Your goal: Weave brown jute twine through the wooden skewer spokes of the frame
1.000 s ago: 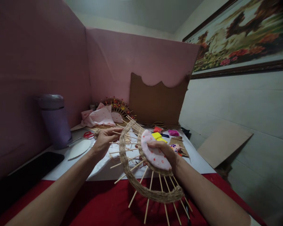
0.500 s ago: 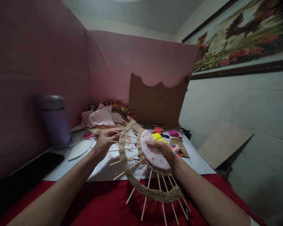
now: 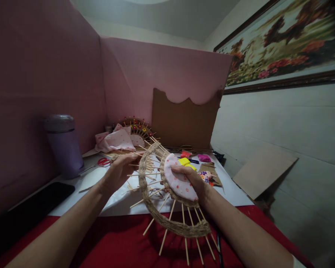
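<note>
A half-round woven fan (image 3: 146, 203), made of thin wooden sticks with twine bands, is tilted in front of me. Its half-disc centre (image 3: 180, 182) is covered in pale pink dotted cloth. My right hand (image 3: 194, 182) grips this centre, thumb on top of the cloth and the other fingers mostly hidden beneath. At the upper left rim, my left hand (image 3: 120, 169) has its fingers closed around stick ends beside the outer twine band; the fingertips are partly hidden.
A purple tumbler (image 3: 64, 145), a black phone (image 3: 57, 191) and red-handled scissors (image 3: 104, 161) lie to the left. Behind are pink dotted cloth (image 3: 118, 139) and a decorated fan (image 3: 141, 126). Yellow (image 3: 185, 162) and magenta (image 3: 204, 158) packets lie right, before upright cardboard (image 3: 184, 123).
The fan and both hands shift slightly left in view, along with the background. My left fingers move a little closer in around the stick ends at the rim. The right hand keeps its grip.
</note>
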Available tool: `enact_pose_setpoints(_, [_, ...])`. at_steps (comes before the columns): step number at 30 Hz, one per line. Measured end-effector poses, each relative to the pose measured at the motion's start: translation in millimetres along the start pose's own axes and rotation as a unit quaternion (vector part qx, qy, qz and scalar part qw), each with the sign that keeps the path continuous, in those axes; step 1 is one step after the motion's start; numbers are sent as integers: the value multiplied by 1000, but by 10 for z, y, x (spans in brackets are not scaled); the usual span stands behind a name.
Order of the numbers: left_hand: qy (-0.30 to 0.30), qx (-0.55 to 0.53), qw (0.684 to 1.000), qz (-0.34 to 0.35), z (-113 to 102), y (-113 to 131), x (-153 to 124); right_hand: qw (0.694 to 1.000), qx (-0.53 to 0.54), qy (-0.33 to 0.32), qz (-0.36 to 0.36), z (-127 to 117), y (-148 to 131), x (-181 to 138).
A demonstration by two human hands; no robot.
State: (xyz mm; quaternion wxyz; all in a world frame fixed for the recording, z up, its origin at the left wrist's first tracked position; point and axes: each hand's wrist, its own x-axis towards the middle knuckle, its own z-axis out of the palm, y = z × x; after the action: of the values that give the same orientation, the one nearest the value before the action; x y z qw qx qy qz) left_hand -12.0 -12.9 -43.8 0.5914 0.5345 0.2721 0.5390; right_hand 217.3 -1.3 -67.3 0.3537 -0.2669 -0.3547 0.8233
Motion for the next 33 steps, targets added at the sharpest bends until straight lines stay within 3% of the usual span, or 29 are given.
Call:
enact_pose_setpoints(8, [12, 15, 1000, -18, -30, -56, 30, 999, -36, 21, -6, 0, -13, -3])
enact_pose_setpoints(12, [23, -14, 997, -66, -44, -82, 34, 1000, -17, 18, -5, 52, -33, -48])
enact_pose_setpoints(17, [79, -73, 986, -125, -44, -61, 44, 999, 1, -40, -6, 72, -34, -35])
enact_pose_setpoints(21, [36, -77, 983, -163, -29, -60, 36, 994, -34, -101, -18, 18, -26, 54])
enact_pose_setpoints(25, [-15, -60, 978, -199, 33, -151, -6, 991, -60, -108, -54, -37, -25, 110])
enact_pose_setpoints(33, [-48, -37, 982, -179, 162, -282, -45, 986, -112, -119, -39, -31, -60, 75])
